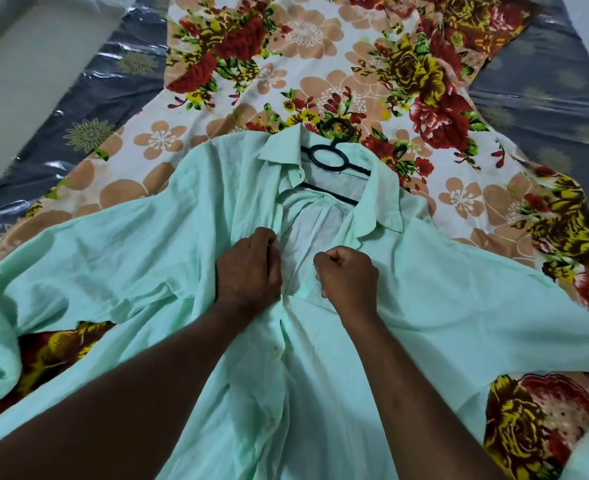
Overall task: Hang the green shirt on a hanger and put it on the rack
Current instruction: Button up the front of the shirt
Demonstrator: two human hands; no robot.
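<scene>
On floral sheet (320, 57), left hand (248, 268), right hand (346, 275) pinch green shirt (130, 244) placket edges.

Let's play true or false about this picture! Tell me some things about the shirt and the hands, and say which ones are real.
1. The green shirt lies on a flowered sheet. True.
2. The hanger is red. False: it is black.
3. The left hand and the right hand both hold the shirt's front. True.
4. The shirt already hangs on a rack. False: it lies spread out on the sheet, with the hanger tucked in at the collar.
</scene>
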